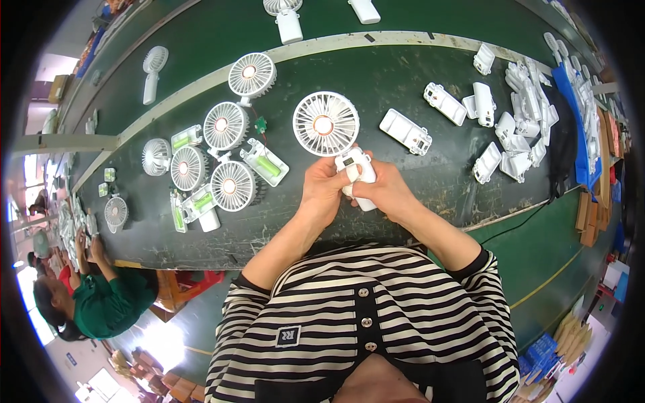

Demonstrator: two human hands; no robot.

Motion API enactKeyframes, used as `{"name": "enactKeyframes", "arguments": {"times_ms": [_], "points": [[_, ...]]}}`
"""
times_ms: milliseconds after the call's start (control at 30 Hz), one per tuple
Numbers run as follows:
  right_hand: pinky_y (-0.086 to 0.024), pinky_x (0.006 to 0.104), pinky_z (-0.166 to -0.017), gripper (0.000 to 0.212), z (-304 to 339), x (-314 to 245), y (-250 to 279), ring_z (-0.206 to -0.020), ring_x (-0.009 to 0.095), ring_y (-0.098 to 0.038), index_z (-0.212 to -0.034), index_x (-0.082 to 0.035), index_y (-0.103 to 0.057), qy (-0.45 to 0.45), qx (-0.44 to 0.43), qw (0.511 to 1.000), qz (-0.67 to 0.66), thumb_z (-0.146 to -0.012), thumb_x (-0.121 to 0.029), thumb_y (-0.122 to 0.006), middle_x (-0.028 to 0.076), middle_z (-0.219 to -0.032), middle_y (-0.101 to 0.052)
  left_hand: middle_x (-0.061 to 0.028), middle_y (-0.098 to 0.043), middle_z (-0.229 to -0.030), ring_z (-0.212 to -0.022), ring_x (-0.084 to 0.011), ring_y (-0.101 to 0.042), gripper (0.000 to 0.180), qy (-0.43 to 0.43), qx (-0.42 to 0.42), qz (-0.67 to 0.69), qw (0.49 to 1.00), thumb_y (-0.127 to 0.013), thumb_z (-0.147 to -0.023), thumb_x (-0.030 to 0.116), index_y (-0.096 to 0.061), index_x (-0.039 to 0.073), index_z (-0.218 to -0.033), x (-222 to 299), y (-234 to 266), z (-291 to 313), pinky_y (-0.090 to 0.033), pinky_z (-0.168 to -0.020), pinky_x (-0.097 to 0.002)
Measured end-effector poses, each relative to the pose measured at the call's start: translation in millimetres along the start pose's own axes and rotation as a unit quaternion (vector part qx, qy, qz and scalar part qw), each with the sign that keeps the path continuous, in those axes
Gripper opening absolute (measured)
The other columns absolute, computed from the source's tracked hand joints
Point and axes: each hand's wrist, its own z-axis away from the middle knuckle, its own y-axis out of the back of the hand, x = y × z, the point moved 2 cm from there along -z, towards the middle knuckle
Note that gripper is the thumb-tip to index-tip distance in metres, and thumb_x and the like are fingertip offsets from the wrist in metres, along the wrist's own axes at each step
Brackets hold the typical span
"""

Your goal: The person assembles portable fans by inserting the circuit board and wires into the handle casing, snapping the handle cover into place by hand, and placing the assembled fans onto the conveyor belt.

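Note:
Both my hands are closed around the white handle of a small handheld fan (327,123), its round slatted head pointing away from me over the dark bench. My left hand (324,190) grips the handle's left side, with the thumb across its front near a small dark display. On the other side, my right hand (385,189) wraps the handle, its thumb pressed along the white casing. Part of the handle is hidden under my fingers. Just left lies an opened fan handle (266,163) with a green battery inside. To the right rests an empty white handle shell (405,131).
Several fans with exposed batteries, among them one fan (233,185), lie at left. A pile of white shells (527,111) fills the right side beside a blue bin (582,127). A co-worker in green (114,302) sits at far left. A rail (316,47) borders the bench's back.

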Motion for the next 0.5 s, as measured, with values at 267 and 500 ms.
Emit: {"name": "enactKeyframes", "arguments": {"times_ms": [267, 500], "points": [[-0.049, 0.0257, -0.052, 0.022, -7, 1, 3, -0.062, 0.015, -0.06, -0.092, 0.006, -0.056, -0.009, 0.004, 1.0, -0.014, -0.07, 0.0, -0.057, 0.011, -0.079, -0.061, -0.0099, -0.064, -0.094, -0.069, -0.0117, -0.059, 0.029, -0.003, 0.028, 0.004, 1.0, -0.063, -0.077, 0.005, -0.056, 0.0, -0.105, -4, 1, -8, -0.044, -0.047, -0.0221], [-0.05, 0.0263, -0.051, 0.024, -15, 0, 5, -0.058, 0.017, -0.06, -0.093, 0.006, -0.056, -0.014, -0.024, 0.998, -0.06, -0.072, -0.004, -0.057, 0.012, -0.077, -0.061, -0.0084, -0.063, -0.09, -0.057, -0.0082, -0.054, 0.026, -0.01, 0.056, -0.017, 0.998, -0.062, -0.078, 0.006, -0.057, 0.0, -0.103, 0, 0, -10, -0.038, -0.041, -0.019]]}}
